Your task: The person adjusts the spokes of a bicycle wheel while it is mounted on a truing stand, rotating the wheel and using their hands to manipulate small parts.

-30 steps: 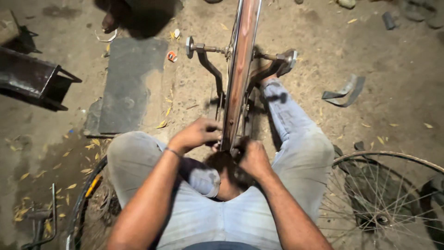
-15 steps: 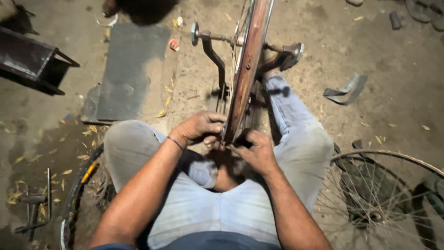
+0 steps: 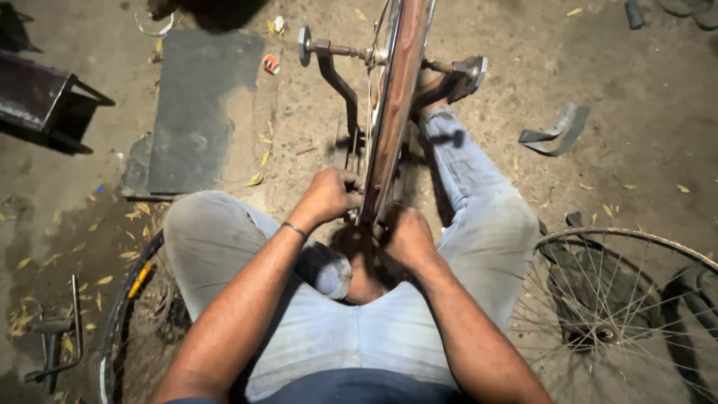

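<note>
From the head camera, looking down: a person sits on the dirt ground with a rusty bicycle wheel rim standing upright, edge-on, between the knees. The left hand is curled against the rim's left side, fingers clenched at its lower end. The right hand sits just across the rim, fingers folded in on the right side; what they pinch is hidden. Beyond the fingers, the wheel's axle sticks out to the left of the rim, carried on a dark stand. A flat grey slab lies well left of the left fingers. A spoked wheel lies on the ground right of the right forearm.
</note>
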